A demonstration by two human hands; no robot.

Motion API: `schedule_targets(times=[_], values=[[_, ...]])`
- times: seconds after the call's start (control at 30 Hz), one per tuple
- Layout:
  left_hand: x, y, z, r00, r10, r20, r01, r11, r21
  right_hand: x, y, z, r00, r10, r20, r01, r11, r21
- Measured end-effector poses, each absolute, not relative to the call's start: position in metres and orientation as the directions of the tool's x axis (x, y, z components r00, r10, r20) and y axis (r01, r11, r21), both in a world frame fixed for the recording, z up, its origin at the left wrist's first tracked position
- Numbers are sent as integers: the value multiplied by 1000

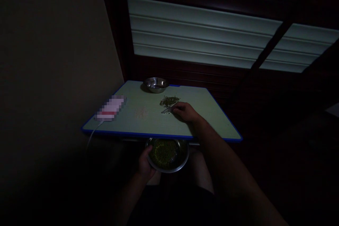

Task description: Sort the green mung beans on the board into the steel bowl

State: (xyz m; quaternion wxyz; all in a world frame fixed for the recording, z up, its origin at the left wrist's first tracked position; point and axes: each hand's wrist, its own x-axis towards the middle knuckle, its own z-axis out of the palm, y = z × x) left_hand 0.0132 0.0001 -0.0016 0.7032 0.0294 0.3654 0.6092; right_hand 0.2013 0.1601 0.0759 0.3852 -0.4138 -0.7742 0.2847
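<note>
My left hand (145, 164) is closed on the rim of a metal bowl (182, 165), held just below the table's front edge above my lap. Small green grains, like mung beans, (162, 152) lie inside it. Over the table my right hand (187, 111) is closed in a pinch on a small flat pale tool (166, 110), whose exact kind is too dark to make out. The tool's edge rests at the near side of a scattered heap of green grains (169, 101) on the tabletop.
The pale table (212, 127) has a blue edge. A second metal bowl (156, 86) stands at its back. On the left lies a blurred-out phone-like device (109, 108) with a white cable (91, 136). A faint pale patch (141, 113) shows near the middle. Dark slatted doors (196, 37) rise behind.
</note>
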Motion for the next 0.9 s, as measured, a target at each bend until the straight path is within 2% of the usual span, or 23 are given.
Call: schedule_targets(times=[0.27,0.53,0.67,0.9], values=[[12,0,-3,4,882,-470,-835,262,484,204,152,84,-374,886,273,367,412,-834],[11,-1,-5,-5,890,-456,-841,243,483,209,146,89,-111,980,164,396,195,-897],[11,-1,-3,4,883,-469,-835,261,484,215,147,87,-59,979,196,417,203,-886],[12,0,-1,-13,870,-493,-830,266,490,216,150,83,-99,965,243,530,258,-808]])
